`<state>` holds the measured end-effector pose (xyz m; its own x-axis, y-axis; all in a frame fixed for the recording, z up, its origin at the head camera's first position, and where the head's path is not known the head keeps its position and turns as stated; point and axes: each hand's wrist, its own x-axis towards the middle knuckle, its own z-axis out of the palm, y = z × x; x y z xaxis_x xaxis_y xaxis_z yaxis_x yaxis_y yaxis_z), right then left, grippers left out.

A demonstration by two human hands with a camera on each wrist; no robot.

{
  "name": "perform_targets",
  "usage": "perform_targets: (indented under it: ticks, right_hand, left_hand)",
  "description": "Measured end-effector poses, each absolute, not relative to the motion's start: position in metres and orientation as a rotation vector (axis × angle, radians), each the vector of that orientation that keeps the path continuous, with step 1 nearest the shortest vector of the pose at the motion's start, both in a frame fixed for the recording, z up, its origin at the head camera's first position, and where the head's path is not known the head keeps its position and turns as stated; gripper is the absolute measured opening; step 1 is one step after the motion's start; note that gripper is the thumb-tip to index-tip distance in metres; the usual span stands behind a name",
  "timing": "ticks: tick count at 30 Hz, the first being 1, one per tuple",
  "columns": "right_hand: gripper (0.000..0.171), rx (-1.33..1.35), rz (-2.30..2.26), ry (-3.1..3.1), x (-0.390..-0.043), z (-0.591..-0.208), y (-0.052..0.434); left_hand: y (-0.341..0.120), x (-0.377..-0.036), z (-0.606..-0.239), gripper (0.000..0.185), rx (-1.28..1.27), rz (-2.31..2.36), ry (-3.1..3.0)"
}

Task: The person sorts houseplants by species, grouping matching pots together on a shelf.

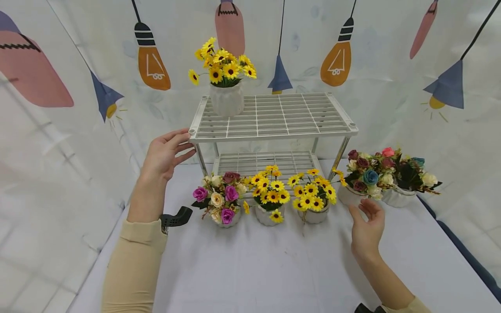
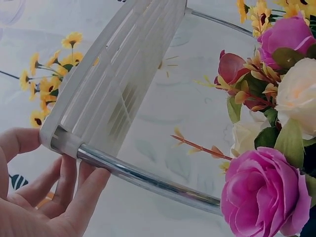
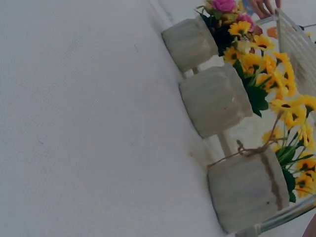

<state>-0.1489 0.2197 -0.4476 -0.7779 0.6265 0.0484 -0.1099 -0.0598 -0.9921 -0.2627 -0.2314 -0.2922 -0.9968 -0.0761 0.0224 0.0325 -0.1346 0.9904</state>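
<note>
A white two-tier wire shelf rack (image 1: 289, 115) with metal legs stands on the table. My left hand (image 1: 166, 152) grips its upper left front corner; in the left wrist view the thumb lies on the corner and the fingers sit beneath, by the metal leg (image 2: 148, 177). On the top tier, at left, is a white pot (image 1: 227, 100) of yellow sunflowers (image 1: 225, 65). Loosely curled and holding nothing, my right hand (image 1: 368, 226) hovers in front of the right-hand pots of mixed roses (image 1: 369, 174). Whether it touches a pot is unclear.
Before the rack stand a pot of purple and cream roses (image 1: 221, 198) and two sunflower pots, one at the middle (image 1: 270, 215) and one (image 3: 247, 192) with twine around it. A white cloth covers the table (image 1: 250, 269); a printed curtain (image 1: 250, 43) hangs behind.
</note>
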Motion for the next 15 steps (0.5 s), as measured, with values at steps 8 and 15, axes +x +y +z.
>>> perform_targets:
  ticks: [8,15]
  right_hand:
    - [0.064,-0.678,1.793,-1.710,-0.165,-0.465,0.232]
    - [0.076,-0.766,1.738,-1.714,-0.188,-0.483,0.245]
  left_hand:
    - [-0.231,-0.262,-0.295,0.053,0.076,-2.327,-2.006]
    - [-0.231,-0.263,-0.294,0.051,0.054,-2.313,-1.992]
